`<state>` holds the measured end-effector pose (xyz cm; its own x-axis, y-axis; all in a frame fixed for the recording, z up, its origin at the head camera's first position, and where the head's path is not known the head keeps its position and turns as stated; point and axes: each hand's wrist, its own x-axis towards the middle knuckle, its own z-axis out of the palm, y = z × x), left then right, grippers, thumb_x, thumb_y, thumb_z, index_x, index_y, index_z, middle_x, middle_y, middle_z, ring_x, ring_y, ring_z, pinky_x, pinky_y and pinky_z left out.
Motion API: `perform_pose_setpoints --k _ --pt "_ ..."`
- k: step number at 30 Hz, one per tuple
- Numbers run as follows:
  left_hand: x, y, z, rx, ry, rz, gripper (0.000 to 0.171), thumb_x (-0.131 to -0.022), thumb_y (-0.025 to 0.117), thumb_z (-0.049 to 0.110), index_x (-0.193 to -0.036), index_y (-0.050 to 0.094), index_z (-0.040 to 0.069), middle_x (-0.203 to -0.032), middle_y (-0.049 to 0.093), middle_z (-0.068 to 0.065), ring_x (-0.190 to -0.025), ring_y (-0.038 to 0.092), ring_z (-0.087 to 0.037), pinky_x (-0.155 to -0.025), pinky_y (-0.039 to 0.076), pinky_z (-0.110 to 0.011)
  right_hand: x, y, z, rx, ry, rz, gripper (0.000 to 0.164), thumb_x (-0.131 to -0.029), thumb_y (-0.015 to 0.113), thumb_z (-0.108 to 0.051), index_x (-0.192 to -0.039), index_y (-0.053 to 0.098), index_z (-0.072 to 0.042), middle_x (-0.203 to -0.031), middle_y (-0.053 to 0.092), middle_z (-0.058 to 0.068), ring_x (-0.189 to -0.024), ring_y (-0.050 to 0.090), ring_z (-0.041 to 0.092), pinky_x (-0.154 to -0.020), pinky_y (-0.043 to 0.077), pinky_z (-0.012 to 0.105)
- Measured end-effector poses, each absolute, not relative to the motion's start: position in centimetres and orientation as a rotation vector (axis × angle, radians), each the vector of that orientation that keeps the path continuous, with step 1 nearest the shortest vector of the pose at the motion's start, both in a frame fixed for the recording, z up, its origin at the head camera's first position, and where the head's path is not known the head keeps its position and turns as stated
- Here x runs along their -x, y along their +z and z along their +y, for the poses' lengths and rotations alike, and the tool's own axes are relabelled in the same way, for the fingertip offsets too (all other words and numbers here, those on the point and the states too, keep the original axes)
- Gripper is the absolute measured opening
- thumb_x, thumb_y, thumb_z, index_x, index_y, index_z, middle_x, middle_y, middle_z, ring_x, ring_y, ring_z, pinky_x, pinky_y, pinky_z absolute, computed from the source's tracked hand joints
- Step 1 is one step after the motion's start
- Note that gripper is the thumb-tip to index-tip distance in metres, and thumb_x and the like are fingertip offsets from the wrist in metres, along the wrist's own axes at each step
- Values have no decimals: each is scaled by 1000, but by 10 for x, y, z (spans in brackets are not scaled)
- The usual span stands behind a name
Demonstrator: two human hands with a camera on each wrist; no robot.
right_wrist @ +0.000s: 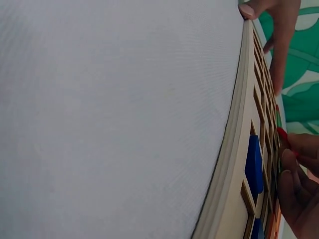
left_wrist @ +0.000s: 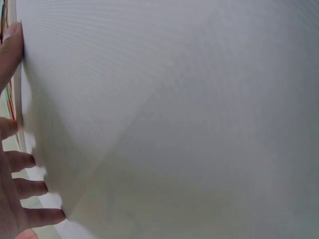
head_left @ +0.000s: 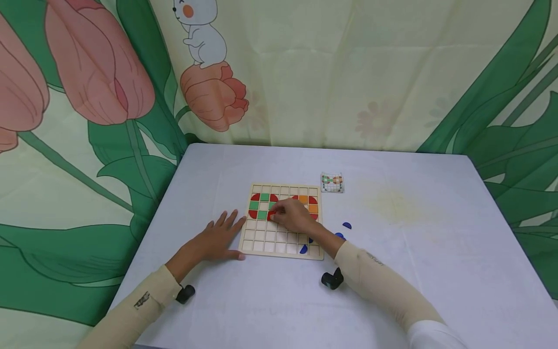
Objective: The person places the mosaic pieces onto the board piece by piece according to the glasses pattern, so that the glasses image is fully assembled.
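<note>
A square wooden grid board (head_left: 266,246) lies on the table. On its left, green square tiles (head_left: 264,197) and red rounded pieces (head_left: 255,197) form a ring. Orange tiles (head_left: 313,209) and more red pieces sit at the right, partly hidden by my right hand (head_left: 296,216). That hand reaches over the board and pinches a red piece (right_wrist: 282,133) between thumb and fingers, close over the ring. My left hand (head_left: 220,238) rests with fingers spread at the board's left edge, its thumb near the front corner. A blue piece (head_left: 303,249) lies in the board's front right part.
Several blue pieces (head_left: 347,225) lie on the white tablecloth (head_left: 418,271) right of the board, some partly behind my right wrist. A small pattern card (head_left: 332,182) with green, orange and red shapes is beyond the board's back right corner. A printed curtain (head_left: 305,72) hangs behind the table.
</note>
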<state>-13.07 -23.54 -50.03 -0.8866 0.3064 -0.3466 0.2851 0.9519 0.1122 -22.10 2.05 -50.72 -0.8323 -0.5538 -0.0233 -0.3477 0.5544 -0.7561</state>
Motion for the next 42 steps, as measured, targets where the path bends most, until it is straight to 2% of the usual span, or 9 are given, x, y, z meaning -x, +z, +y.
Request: perform_pose_setpoints --k 3,11,22,42 --pt "131 -501 -236 -430 83 2737 109 -80 68 71 -162 19 17 -168 12 -18 -153 12 -49 -112 28 -71 220 -506 18 735 -1101 2576 18 -94 70 -15 -110 77 -11 -88 69 -2 -78 57 14 -67 46 26" --pt "130 -502 -236 -422 97 2740 110 -80 69 70 -162 19 17 -168 12 -18 -153 11 -49 -111 28 -72 221 -504 16 756 -1025 2642 19 -91 74 -17 -109 77 -10 -80 67 -3 -70 57 12 -59 44 25" --pt "131 -503 -236 -409 100 2723 111 -79 69 71 -163 17 19 -169 9 -16 -154 9 -47 -113 26 -71 219 -498 12 796 -888 2692 23 -88 79 -21 -109 78 -10 -86 70 0 -75 59 14 -60 46 26" --pt "130 -497 -235 -421 107 2730 108 -81 69 69 -162 20 17 -168 13 -18 -153 12 -48 -112 29 -70 220 -499 14 845 -916 2663 25 -89 78 -21 -110 77 -8 -98 74 3 -88 65 16 -74 53 29"
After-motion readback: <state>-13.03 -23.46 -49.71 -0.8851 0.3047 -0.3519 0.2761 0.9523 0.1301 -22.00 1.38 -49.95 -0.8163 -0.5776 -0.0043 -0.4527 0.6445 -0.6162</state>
